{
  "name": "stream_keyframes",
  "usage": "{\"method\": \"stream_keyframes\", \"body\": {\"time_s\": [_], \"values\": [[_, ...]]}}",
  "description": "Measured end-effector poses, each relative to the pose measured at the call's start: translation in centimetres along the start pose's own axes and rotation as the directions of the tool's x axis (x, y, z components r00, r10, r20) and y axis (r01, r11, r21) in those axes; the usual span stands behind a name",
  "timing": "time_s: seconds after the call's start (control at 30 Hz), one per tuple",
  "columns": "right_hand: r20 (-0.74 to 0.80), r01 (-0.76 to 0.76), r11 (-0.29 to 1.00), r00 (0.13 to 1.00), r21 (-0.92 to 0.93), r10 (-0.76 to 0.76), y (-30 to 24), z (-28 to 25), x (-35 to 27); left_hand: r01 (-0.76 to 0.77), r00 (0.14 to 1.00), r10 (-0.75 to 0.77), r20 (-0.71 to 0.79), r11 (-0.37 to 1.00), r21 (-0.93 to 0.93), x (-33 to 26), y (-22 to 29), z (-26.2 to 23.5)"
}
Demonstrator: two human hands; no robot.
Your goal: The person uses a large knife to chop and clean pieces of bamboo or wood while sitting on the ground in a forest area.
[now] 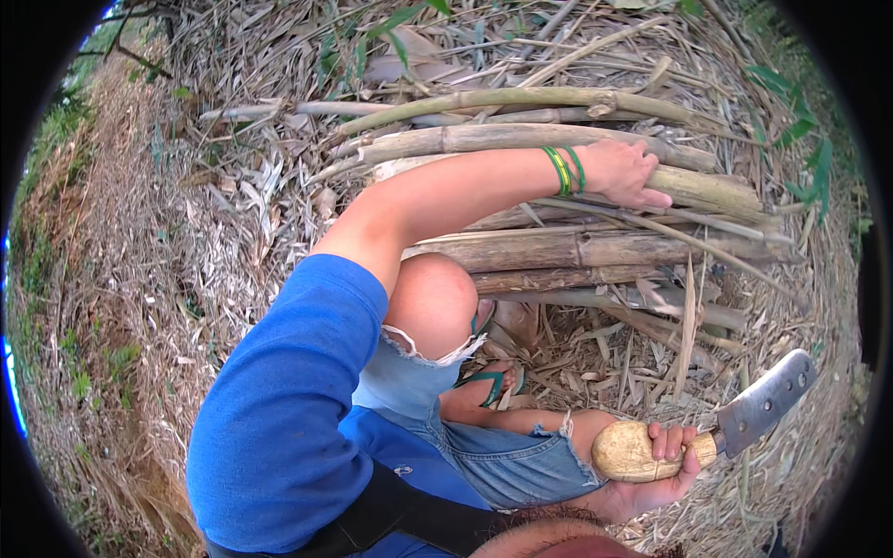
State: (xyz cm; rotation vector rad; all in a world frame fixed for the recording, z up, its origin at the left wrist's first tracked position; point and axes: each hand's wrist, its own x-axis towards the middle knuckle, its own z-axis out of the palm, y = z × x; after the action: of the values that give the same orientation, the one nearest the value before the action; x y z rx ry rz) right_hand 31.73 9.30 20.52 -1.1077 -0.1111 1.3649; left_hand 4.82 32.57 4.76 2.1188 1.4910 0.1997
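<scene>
My left hand (625, 173), with green and yellow bands on the wrist, reaches across and presses down on a thick bamboo stalk (707, 191) in a pile of cut stalks. My right hand (662, 465) is closed around the pale wooden handle (628, 451) of a heavy chopping knife; its broad metal blade (767, 400) points up and to the right, away from the stalks. I am crouched, with my bare knee (433, 302) and a foot in a green sandal (488, 381) between the two hands.
Several long bamboo stalks (558, 246) lie side by side across the upper middle. Dry leaves and husks (214, 223) cover the ground all around. Green leaves (805, 130) show at the right rim and grass at the left.
</scene>
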Motion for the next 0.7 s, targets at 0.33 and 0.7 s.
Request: {"method": "stream_keyframes", "body": {"time_s": [0.33, 0.7], "values": [[0.080, 0.018, 0.999, 0.997, 0.035, -0.021, -0.2, -0.8, 0.7, 0.638, 0.770, -0.611, -0.185, 0.727, 0.252, -16.6, -25.4, -5.9], [0.029, 0.051, 0.998, 0.998, -0.025, -0.050, -0.1, -0.1, 0.8, 0.299, 0.855, -0.074, -0.513, 0.879, 0.371, -21.7, -18.9, -11.4]]}}
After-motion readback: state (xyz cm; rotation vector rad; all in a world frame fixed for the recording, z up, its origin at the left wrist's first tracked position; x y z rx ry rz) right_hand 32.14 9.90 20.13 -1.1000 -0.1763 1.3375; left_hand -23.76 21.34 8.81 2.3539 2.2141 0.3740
